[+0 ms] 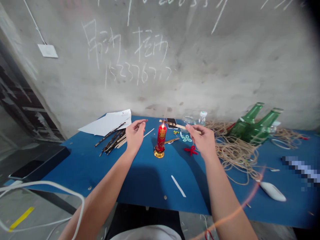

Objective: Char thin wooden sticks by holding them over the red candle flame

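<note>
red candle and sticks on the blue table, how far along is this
Done: a pile of dark scorched wooden sticks lies on the blue table. In hand: the right hand holds a flat pale wooden stick just above the flame of the lit red candle. Still left: a few pale unscorched sticks lie beside the pile.

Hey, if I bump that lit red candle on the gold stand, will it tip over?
Probably, if pushed high: the red candle is tall and narrow. The flared gold stand looks metallic, so may steady it somewhat. Its flame is lit, so any tilt seems risky.
</note>
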### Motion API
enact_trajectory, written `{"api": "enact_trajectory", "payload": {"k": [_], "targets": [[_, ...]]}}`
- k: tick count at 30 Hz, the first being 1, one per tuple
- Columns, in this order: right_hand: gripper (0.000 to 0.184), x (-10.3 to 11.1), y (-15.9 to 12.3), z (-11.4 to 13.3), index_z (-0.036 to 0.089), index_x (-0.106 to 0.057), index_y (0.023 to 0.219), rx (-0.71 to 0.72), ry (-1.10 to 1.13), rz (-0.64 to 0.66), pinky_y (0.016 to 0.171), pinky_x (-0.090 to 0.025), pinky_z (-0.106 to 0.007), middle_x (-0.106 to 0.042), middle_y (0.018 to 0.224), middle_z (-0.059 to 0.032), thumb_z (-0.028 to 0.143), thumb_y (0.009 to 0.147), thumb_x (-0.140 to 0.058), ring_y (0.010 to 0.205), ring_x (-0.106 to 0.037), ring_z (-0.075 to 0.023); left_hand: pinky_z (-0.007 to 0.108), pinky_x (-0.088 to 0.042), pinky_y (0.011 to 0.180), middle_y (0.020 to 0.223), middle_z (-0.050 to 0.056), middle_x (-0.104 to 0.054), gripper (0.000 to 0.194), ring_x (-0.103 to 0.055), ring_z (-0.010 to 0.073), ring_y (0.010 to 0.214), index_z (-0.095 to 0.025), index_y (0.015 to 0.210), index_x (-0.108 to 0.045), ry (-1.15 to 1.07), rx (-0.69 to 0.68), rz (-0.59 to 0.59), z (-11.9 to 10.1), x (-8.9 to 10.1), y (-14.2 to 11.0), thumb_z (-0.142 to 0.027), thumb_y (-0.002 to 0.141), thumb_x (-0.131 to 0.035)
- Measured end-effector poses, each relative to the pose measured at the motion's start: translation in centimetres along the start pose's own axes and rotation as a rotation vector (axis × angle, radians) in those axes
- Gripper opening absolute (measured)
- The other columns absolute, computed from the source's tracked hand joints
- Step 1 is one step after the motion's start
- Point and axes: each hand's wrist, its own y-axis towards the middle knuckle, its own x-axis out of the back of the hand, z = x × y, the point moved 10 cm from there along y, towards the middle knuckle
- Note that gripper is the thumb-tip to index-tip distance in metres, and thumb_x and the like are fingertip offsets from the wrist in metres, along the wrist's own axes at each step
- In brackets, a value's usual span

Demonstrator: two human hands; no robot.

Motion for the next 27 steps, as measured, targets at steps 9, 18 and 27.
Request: {"api": "enact_trajectory", "payload": {"k": [9,18,27], "targets": [[0.047,-0.5,-0.1,-0.1,0.018,-0.077,0.077,0.015,-0.034,0.016,0.045,-0.033,-0.027,-0.060,0.055,-0.0005,0.065,0.079,-0.078,0.046,-0.046,-0.0126,0.023,-0.034,0.047,0.062,0.000,-0.059,0.027,-0.049,0.0116,0.053,-0.019,0.099,-0.083,-0.007,0.008,-0.002,0.3,0.0,0.1,-0.039,0.085,-0.072],[0.043,-0.4,0.1,0.0,0.018,-0.077,0.076,0.012,-0.053,0.023,0.046,-0.034,-0.027,-0.058,0.056,0.0007,0.061,0.079,-0.079,0.046,-0.044,-0.0112,0.023,-0.035,0.048,0.063,0.000,-0.060,0.026,-0.050,0.0116,0.054,-0.018,0.098,-0.083,-0.015,0.002,0.000,0.2,0.0,0.1,-0.038,0.085,-0.072],[0.039,0.4,0.3,-0.3,0.019,-0.077,0.076,0.009,-0.024,-0.005,0.048,-0.034,-0.028,-0.060,0.057,0.0003,0.057,0.078,-0.082,0.048,-0.045,-0.0123,0.023,-0.034,0.046,0.061,0.000,-0.058,0.026,-0.049,0.0112,0.052,-0.019,0.098,-0.083,-0.006,-0.001,-0.009,0.1,0.1,0.1,-0.039,0.085,-0.072]]}}
